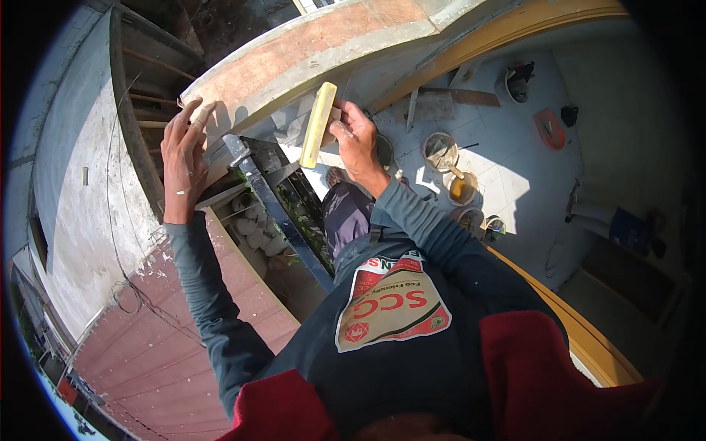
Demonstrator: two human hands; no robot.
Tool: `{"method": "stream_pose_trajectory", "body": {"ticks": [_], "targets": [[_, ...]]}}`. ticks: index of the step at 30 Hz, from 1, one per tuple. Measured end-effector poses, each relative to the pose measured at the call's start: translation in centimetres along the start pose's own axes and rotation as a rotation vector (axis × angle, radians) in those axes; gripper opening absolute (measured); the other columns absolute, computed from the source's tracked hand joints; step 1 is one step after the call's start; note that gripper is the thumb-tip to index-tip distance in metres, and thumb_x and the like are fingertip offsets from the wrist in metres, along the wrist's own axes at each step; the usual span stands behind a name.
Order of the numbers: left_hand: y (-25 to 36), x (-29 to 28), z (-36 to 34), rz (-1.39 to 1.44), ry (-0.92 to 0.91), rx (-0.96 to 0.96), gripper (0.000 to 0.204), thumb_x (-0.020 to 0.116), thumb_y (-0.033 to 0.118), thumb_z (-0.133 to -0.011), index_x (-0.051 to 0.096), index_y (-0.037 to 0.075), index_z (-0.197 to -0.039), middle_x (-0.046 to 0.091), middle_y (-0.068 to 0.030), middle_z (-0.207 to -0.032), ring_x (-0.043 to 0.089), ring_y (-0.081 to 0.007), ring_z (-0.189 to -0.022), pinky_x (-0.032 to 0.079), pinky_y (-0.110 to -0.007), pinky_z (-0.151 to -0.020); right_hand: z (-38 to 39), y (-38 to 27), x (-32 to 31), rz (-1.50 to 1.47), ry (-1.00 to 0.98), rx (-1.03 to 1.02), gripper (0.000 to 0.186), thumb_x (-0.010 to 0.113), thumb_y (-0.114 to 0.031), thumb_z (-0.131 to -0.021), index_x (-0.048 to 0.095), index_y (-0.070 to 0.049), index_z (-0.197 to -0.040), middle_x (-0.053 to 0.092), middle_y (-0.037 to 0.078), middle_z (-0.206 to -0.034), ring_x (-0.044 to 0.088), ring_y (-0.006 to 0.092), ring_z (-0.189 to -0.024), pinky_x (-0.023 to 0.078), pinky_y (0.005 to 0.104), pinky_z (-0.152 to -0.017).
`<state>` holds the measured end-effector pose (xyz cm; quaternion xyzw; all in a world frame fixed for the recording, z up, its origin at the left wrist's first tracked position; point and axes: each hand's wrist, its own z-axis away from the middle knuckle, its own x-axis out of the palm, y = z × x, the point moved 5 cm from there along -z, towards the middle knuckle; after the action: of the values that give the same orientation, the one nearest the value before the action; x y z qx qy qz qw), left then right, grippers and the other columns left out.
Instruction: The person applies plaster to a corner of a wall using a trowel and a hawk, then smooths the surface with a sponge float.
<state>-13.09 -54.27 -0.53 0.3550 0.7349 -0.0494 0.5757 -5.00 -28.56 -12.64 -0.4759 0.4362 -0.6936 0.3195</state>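
My right hand point(357, 144) grips a scraper with a long, straight yellow blade point(318, 126), its thumb and fingers closed at the pale part behind it. The blade is held upright in the air near the underside of a curved concrete ledge point(309, 60). My left hand point(184, 158) is raised by the ledge's left end, fingers extended and apart with nothing between them. I cannot tell whether its fingertips touch the ledge. Pale smears mark both hands.
Below on the right, a tiled floor point(507, 136) holds buckets point(440, 151), a red basin point(548, 129) and boards. A dark metal beam point(283, 213) runs beneath my hands, beside an opening. To the left are a reddish corrugated roof point(169, 345), a loose cable and a white wall point(81, 154).
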Motion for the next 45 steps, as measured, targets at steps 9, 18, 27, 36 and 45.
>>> {"method": "stream_pose_trajectory", "body": {"ticks": [9, 18, 27, 36, 45], "targets": [[0.9, 5.7, 17.6, 0.508, 0.336, -0.757, 0.032, 0.054, 0.018, -0.099, 0.058, 0.004, -0.127, 0.058, -0.0093, -0.118, 0.057, -0.0195, -0.108, 0.045, -0.029, -0.091, -4.8, -0.2, -4.7, 0.002, 0.193, -0.083, 0.035, 0.045, 0.004, -0.087, 0.052, 0.007, -0.121, 0.061, 0.010, -0.108, 0.060, 0.0147, -0.095, 0.046, 0.0261, -0.088], [6.1, 14.5, 22.0, 0.527, 0.291, -0.902, 0.044, 0.044, 0.035, -0.102, 0.048, -0.002, -0.126, 0.050, -0.0114, -0.105, 0.049, -0.0206, -0.095, 0.040, -0.033, -0.088, -2.3, 1.2, -4.1, -0.122, 0.019, 0.068, 0.037, 0.044, 0.000, -0.089, 0.053, 0.006, -0.124, 0.061, 0.007, -0.110, 0.057, 0.0124, -0.098, 0.044, 0.0261, -0.091], [7.4, 15.8, 21.2, 0.142, 0.368, -0.770, 0.036, 0.047, 0.025, -0.100, 0.045, -0.003, -0.122, 0.046, -0.0182, -0.102, 0.046, -0.0332, -0.097, 0.036, -0.044, -0.090, 0.0, 1.0, 2.8, 0.155, -0.176, -0.019, 0.037, 0.049, 0.002, -0.085, 0.056, 0.007, -0.121, 0.064, 0.010, -0.107, 0.059, 0.0129, -0.097, 0.047, 0.0274, -0.087], [7.8, 15.8, 20.6, 0.097, 0.417, -0.732, 0.033, 0.047, 0.023, -0.100, 0.047, -0.003, -0.120, 0.048, -0.0188, -0.102, 0.046, -0.0344, -0.097, 0.036, -0.044, -0.089, -0.4, -0.8, -2.2, 0.274, -0.072, -0.273, 0.050, 0.058, 0.010, -0.084, 0.042, 0.008, -0.132, 0.060, 0.014, -0.112, 0.059, 0.0161, -0.101, 0.050, 0.0287, -0.088], [7.8, 16.0, 20.5, 0.088, 0.359, -0.790, 0.029, 0.049, 0.019, -0.099, 0.046, -0.003, -0.118, 0.047, -0.0188, -0.103, 0.047, -0.0342, -0.097, 0.037, -0.044, -0.088, -3.8, -0.7, -1.2, 0.599, 0.229, -0.635, 0.042, 0.067, -0.002, -0.081, 0.049, 0.003, -0.118, 0.052, 0.016, -0.101, 0.056, 0.0269, -0.084, 0.049, 0.0363, -0.068]]}}
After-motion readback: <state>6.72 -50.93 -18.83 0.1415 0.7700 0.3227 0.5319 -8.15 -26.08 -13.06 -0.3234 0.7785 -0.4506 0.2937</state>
